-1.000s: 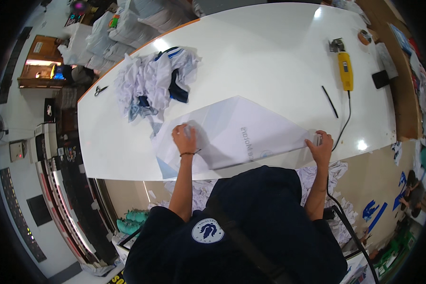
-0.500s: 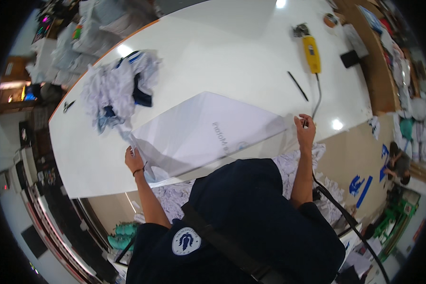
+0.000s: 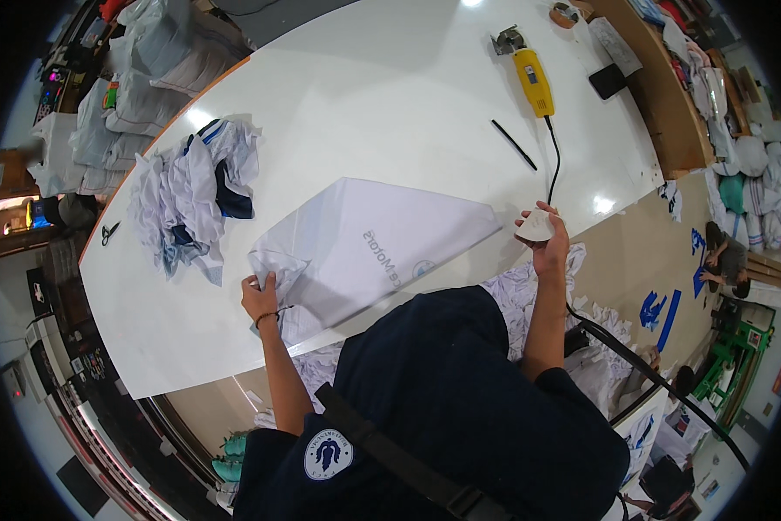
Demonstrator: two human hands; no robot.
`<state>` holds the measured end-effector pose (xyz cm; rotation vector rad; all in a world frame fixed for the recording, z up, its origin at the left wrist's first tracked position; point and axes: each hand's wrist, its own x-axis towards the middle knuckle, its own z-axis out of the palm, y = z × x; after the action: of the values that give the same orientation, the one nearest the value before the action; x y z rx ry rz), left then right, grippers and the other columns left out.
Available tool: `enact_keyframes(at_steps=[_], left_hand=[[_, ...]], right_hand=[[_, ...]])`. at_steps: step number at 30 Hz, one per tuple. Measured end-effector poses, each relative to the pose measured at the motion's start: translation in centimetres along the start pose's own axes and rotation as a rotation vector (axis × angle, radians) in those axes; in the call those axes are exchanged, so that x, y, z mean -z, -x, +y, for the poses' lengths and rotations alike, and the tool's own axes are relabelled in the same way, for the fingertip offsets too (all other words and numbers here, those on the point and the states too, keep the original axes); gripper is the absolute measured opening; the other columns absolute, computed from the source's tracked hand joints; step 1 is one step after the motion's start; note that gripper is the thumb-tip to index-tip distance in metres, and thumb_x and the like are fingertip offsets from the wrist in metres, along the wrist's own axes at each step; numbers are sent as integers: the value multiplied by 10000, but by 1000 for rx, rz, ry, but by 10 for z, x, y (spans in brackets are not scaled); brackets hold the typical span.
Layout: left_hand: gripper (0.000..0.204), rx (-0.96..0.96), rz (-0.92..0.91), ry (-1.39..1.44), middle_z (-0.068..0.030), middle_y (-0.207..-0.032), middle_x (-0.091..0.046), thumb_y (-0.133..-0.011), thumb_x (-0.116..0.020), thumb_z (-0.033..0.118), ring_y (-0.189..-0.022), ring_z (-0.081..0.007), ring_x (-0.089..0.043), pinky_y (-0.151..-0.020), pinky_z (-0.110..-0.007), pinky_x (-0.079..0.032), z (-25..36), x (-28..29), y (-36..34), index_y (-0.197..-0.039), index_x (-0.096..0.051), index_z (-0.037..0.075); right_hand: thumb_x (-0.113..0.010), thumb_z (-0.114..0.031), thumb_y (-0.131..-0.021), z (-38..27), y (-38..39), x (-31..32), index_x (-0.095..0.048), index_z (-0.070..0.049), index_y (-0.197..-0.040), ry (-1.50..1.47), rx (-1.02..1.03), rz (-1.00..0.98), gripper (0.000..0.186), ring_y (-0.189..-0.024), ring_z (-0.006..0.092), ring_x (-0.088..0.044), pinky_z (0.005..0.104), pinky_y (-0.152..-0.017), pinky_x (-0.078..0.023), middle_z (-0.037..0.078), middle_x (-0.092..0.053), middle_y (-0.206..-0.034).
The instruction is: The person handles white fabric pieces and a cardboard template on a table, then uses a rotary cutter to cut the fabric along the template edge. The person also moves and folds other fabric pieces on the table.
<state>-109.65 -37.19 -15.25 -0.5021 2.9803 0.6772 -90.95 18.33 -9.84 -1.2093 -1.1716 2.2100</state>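
White cutting table [image 3: 390,104] carries a folded white fabric sheet [image 3: 382,247] at centre. Left hand [image 3: 258,297] pinches its 9 o'clock corner; right hand [image 3: 547,239] clamps a white scrap [image 3: 536,226] at 3 o'clock.

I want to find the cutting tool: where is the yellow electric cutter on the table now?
In the head view, the yellow electric cutter lies at the far right of the white table, beyond the black pen, untouched.
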Motion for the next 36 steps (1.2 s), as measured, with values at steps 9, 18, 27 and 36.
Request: enact_keyframes(at_steps=[9,18,27,36], left_hand=[[452,-7,91,-224,-238,-872,-686,-801,-761,391,-829,-418,-660,-766,-463,-516,-54,15,-35,-875,-666,-44],[404,-273,421,54,-144,-1075,-639,-810,-791,244,-1008,-275,-618,-847,-415,-514,-32,25,-29,-1149,-654,73],[234,-383,-721,720,-35,-958,-725,-911,-710,116,-815,-81,-661,-747,-236,-536,197,-50,120,-1133,-706,43],[276,-235,-819,842,-131,-988,-729,-889,-720,121,-837,-159,-714,-751,-261,-569,217,-79,151,-1106,-682,-45]], right_hand=[[-456,-326,-915,17,5,-11,-560,-52,-1087,-339,20,-276,340,-862,229,-564,362,-679,-482,106,-551,-997],[-438,-227,-920,41,11,-44,-558,40,-1224,-291,-87,-370,422,-780,138,-498,285,-681,-425,29,-498,-903],[-481,43,-866,77,19,-77,-521,81,-1273,22,-69,-413,411,-1025,188,-617,308,-930,-483,137,-638,-1135],[-711,30,-844,88,30,-82,-535,56,-1246,111,71,-393,439,-936,164,-640,284,-808,-533,137,-656,-1070]])
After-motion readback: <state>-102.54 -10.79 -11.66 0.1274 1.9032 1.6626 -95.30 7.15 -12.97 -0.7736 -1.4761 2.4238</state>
